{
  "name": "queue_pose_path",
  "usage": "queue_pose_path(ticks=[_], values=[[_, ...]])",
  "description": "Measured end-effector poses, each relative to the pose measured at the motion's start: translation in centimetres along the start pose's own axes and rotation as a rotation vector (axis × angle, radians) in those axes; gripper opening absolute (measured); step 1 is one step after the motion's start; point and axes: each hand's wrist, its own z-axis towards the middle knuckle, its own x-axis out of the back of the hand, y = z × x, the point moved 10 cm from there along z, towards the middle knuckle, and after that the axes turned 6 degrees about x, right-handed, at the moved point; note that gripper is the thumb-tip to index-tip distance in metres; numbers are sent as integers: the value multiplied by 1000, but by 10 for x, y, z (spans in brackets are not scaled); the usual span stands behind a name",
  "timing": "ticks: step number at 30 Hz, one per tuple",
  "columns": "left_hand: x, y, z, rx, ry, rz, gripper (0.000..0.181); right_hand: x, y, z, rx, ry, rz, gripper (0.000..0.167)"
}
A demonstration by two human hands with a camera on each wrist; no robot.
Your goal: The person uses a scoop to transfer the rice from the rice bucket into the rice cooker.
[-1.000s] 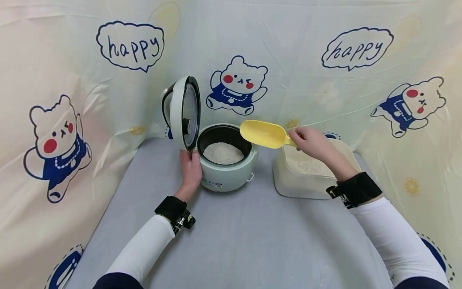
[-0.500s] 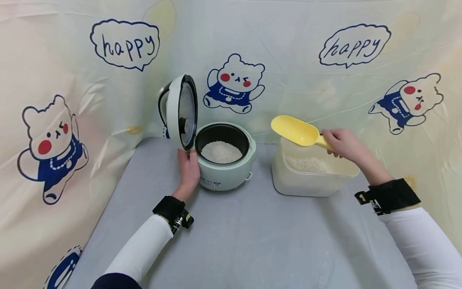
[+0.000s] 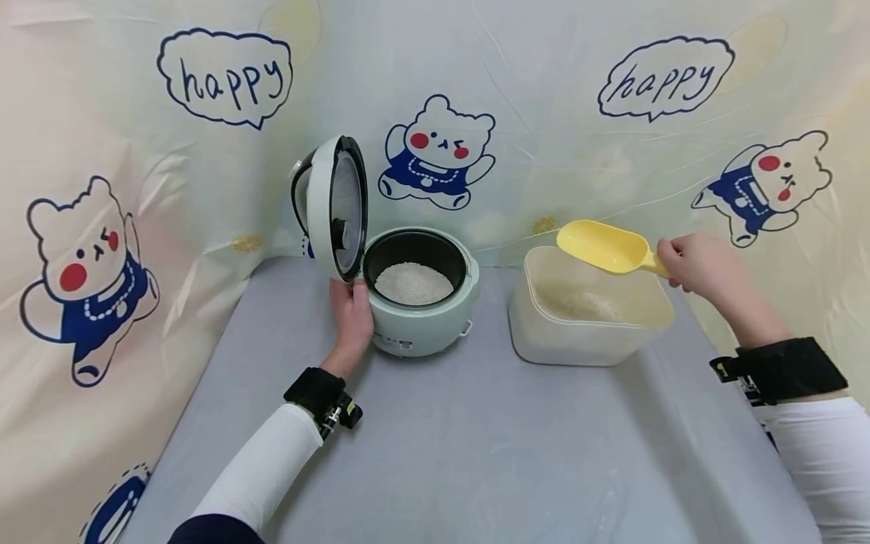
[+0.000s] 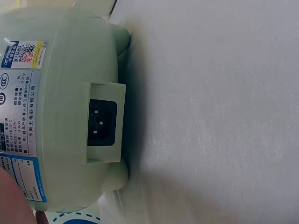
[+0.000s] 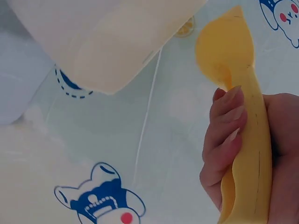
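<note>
My right hand (image 3: 707,268) grips the handle of a yellow scoop (image 3: 605,245), held over the back of a cream bin (image 3: 578,344) with white grains (image 3: 584,304) in it. In the right wrist view, fingers (image 5: 226,135) curl round the scoop's handle (image 5: 252,163). A pale green rice cooker (image 3: 424,332) stands left of the bin, lid (image 3: 326,208) raised, white grains (image 3: 413,284) in its dark pot. My left hand (image 3: 352,317) rests against the cooker's left side under the lid hinge; its grip is partly hidden. The left wrist view shows the cooker's power socket (image 4: 103,122).
A grey cloth (image 3: 435,453) covers the table. Behind and beside it hangs a pale curtain (image 3: 544,98) printed with bears and the word "happy". The raised lid stands close to the curtain.
My right hand has carried the scoop rightward, from beside the cooker's pot to above the bin. My left hand keeps its place at the cooker; the whole view has shifted slightly.
</note>
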Motion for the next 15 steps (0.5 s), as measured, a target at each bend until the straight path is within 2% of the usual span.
queue_pose_path(ticks=[6, 10, 13, 15], values=[[0, 1, 2, -14, -4, 4, 54, 3, 3, -5, -53, -102, -136, 49], [1, 0, 3, -9, -2, 3, 52, -3, 3, -7, -116, -166, -226, 44], [1, -2, 3, 2, -3, 6, 52, -9, -3, -6, -103, -150, -281, 35], [0, -4, 2, 10, -9, -1, 52, -13, -11, -3, -40, -122, -365, 25]])
